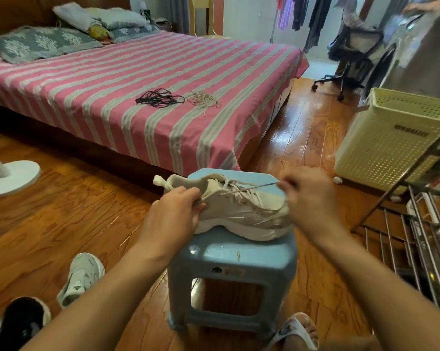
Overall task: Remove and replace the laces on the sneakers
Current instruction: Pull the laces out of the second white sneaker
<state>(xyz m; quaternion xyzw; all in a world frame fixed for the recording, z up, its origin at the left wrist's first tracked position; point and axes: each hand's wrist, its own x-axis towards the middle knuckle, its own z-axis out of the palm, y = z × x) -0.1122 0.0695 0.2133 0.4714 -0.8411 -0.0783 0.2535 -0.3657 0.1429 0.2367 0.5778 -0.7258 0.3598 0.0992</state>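
Atop stool (pixel 241 252), left hand (pixel 174 214) grips sneaker (pixel 239 211) (branding unreadable); right hand (pixel 307 198) pinches its lace (pixel 249 189).

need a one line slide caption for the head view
Left hand steadies a beige sneaker on a blue stool while the right hand pulls its lace taut.

- A bed (pixel 112 97) covered by a pink-and-white striped sheet is seen, with grey patterned pillows (pixel 36 44) at its head.
- A cream perforated laundry basket (pixel 386 143) is noted on the wooden floor (pixel 62 211).
- A white fan base (pixel 11 176) is recorded at left.
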